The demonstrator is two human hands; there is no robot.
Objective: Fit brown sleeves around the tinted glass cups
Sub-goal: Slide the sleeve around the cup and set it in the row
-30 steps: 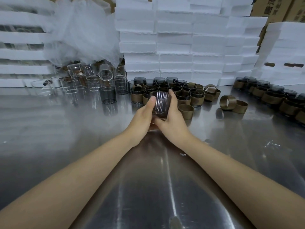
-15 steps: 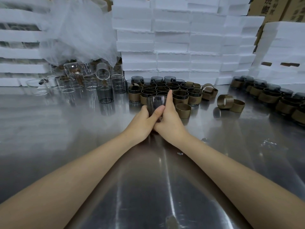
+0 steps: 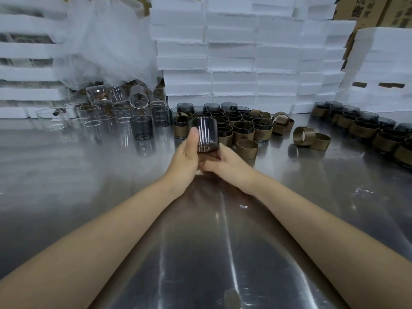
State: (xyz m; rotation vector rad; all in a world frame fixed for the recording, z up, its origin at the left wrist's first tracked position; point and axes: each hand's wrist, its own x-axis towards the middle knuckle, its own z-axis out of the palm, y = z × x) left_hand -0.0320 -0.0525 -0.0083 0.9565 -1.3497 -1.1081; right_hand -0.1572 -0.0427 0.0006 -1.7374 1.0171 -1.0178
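Note:
A dark tinted glass cup (image 3: 206,136) is held upright above the steel table, just in front of a cluster of sleeved cups (image 3: 243,127). My left hand (image 3: 185,160) grips its left side, thumb up along the glass. My right hand (image 3: 225,163) holds it from below and the right, fingers tucked under the base. The held cup shows no sleeve on its visible wall. Loose brown sleeves lie nearby: one (image 3: 247,148) just right of my hands, two more (image 3: 311,138) farther right.
Clear and tinted bare glasses (image 3: 140,121) stand at the back left under white netting. A row of sleeved cups (image 3: 365,128) runs along the right. White foam stacks (image 3: 234,52) wall off the back. The steel table (image 3: 89,186) stretches toward me.
Both hands lifted the cup from the table surface. My right index finger, stretched up along the glass before, now lies under the base; my left thumb rose along the left side.

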